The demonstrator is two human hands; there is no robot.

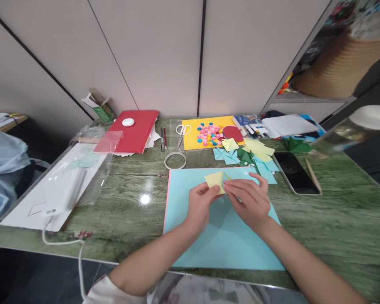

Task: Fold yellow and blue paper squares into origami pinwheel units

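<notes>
A small yellow folded paper [214, 180] is pinched between the thumb and fingers of my left hand [200, 207]. At its right edge, my right hand [249, 200] has its fingertips together on a thin, upstanding flap of the same yellow paper. Both hands are above a light blue sheet of paper [209, 249], which has a pink edge on its left side. Beyond the hands are more folded pieces: light blue ones [230, 157], a dark green one [245, 155] and yellow ones [259, 148].
Behind lie white-handled scissors [183, 130], a tape roll [175, 160] and colourful pompoms [209, 133] on yellow paper [190, 141]. A phone [296, 173] and a clear bottle [348, 131] are at right. A red folder [133, 131] and a white power strip [65, 196] are at left.
</notes>
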